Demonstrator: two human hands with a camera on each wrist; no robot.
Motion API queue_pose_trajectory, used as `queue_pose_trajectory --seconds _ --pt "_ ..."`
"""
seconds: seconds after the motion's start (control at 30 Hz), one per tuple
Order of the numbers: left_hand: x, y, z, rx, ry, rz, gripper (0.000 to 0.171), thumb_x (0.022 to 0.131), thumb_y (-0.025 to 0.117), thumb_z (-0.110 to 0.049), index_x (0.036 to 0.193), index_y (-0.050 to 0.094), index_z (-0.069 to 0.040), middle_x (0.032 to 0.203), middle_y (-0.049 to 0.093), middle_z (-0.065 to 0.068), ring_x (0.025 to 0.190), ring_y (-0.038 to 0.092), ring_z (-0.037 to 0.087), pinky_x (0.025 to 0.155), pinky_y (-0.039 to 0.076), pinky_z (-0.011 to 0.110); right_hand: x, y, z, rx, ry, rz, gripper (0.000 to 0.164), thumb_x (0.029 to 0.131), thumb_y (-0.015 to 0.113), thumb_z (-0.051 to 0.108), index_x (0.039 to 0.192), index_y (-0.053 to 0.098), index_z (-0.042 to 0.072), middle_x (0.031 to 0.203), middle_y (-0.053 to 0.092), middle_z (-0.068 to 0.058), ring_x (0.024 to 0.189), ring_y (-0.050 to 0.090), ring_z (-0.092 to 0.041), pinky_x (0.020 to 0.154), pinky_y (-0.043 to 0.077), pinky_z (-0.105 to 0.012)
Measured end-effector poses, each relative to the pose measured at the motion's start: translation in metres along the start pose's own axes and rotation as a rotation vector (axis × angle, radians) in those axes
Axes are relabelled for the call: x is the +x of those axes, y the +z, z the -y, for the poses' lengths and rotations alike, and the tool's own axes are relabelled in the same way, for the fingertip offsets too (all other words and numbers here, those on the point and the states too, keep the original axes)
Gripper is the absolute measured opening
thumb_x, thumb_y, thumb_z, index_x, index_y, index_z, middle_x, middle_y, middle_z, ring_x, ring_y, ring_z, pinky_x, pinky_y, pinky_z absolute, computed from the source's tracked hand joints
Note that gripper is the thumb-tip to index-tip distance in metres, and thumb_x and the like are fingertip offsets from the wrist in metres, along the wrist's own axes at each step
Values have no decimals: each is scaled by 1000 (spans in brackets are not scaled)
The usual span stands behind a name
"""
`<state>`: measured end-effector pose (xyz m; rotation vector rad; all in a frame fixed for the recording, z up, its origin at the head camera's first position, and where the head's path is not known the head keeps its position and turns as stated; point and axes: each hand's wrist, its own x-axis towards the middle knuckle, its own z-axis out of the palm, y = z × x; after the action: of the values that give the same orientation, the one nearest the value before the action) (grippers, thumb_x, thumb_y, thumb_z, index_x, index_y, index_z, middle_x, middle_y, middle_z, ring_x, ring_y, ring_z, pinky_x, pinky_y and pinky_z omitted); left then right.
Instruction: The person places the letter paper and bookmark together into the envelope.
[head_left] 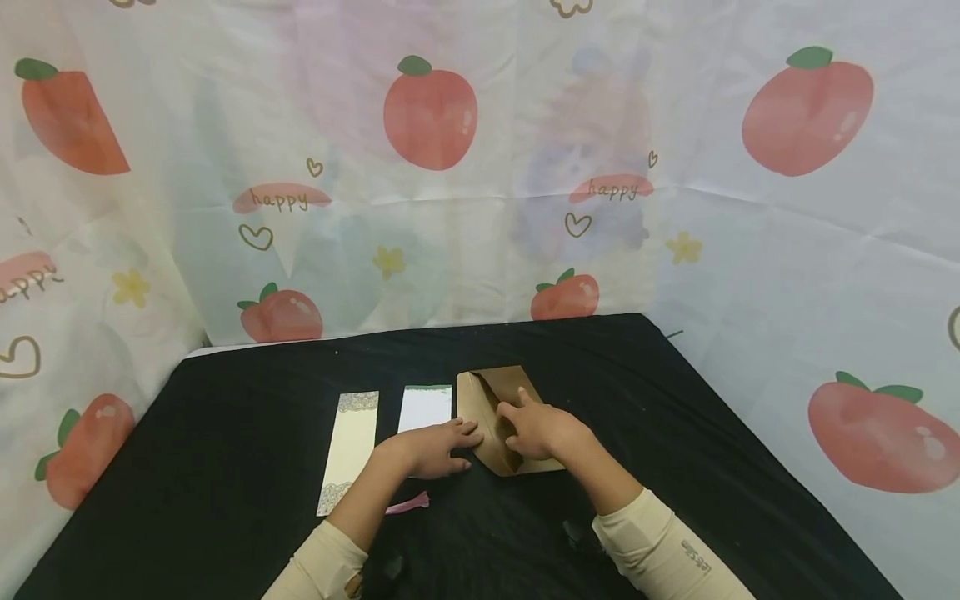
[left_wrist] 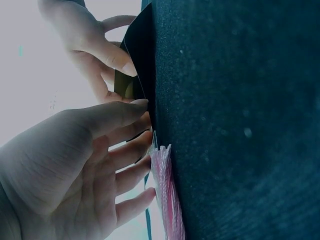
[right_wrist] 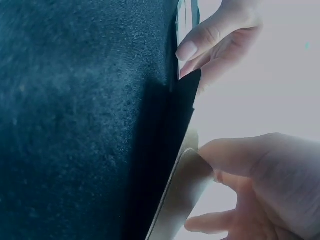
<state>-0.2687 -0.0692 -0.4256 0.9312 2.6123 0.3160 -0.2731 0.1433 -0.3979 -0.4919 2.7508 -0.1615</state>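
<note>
A brown paper envelope (head_left: 528, 385) lies on the black cloth with its flap (head_left: 471, 404) spread to the left and its mouth gaping. My right hand (head_left: 543, 429) pinches the mouth's edge, thumb and forefinger at the dark opening. In the right wrist view the envelope's front panel (right_wrist: 186, 172) bulges under that thumb. My left hand (head_left: 435, 448) rests its fingertips on the flap, fingers nearly straight and thumb spread toward the cloth. Under and beside the left hand is a white card (head_left: 425, 408) with a green top border, partly covered. A pink tassel (left_wrist: 167, 195) lies below the left hand's fingers.
Farther left lies a long cream card (head_left: 351, 446) with lacy patterned ends, its lower right overlapped by the left forearm. Black cloth (head_left: 225, 467) covers the table. Fruit-printed white curtains (head_left: 510, 167) stand behind and at both sides.
</note>
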Motion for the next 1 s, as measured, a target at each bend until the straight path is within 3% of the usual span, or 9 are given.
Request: queue_pose_trajectory --seconds 0.27,0.67,0.8,0.9,1.0 --pt "-2 -2 -1 2 3 3 54 104 63 -27 155 50 -16 165 36 5 153 26 28 117 33 49 -3 -1 -2 22 -24 -40 56 86 85 41 119 50 13 157 35 -32 120 61 -44 90 52 -55" --pt "-2 -2 2 -16 -17 -6 52 104 64 -25 154 51 -16 165 35 4 152 28 28 116 34 51 -1 1 -1 11 -70 -131 61 78 92 42 110 51 11 142 52 -30 111 64 -43 83 53 -53" --pt "-2 -1 3 2 -20 -9 53 104 64 -26 154 52 -16 165 35 4 152 28 27 116 35 51 0 1 2 7 -75 -165 63 75 95 41 110 52 10 119 61 -20 94 66 -37 76 54 -50" --pt "-2 -2 2 59 -13 -12 53 104 64 -27 154 52 -16 164 36 4 152 28 26 115 36 49 -1 2 3 8 -80 -179 63 73 96 41 108 54 10 101 58 -11 82 62 -30 71 53 -47" --pt "-2 -2 -1 129 -4 -17 53 103 64 -29 154 53 -17 164 38 4 152 29 26 114 37 48 -2 1 4 6 -81 -187 62 72 96 41 106 54 10 95 54 -7 78 59 -28 69 52 -46"
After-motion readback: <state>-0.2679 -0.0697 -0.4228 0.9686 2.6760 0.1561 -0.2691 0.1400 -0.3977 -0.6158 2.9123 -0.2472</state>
